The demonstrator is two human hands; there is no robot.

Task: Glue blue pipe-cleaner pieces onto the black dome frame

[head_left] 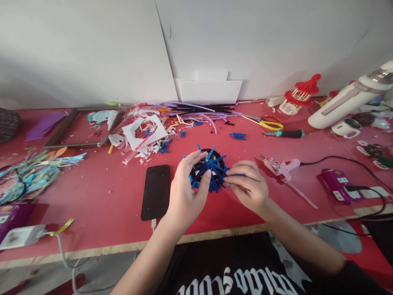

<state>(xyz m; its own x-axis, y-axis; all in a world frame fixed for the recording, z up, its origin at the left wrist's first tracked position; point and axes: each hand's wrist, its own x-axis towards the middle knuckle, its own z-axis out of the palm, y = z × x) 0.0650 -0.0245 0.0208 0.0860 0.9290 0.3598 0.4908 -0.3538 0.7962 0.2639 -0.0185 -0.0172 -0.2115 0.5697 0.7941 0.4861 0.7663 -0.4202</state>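
Note:
In the head view, a round blue and black craft piece (211, 164) with blue fuzzy stems sticking out like spokes is held just above the red table. My left hand (188, 189) grips it from the left, thumb in front and fingers behind the rim. At its right edge, my right hand (251, 185) pinches a short blue stem (240, 175), whose end shows between the fingers. Whether that stem touches the piece is hidden by the fingertips. Several cut blue stems (238, 136) lie in a small bundle beyond the hands.
A pink hot glue gun (282, 167) lies to the right, its cord running to a purple power strip (339, 186). A black phone (156, 191) is at the left. Farther back are scissors (270, 122), pliers (285, 133), scraps (144, 135), a mug (346, 128) and a white bottle (344, 100).

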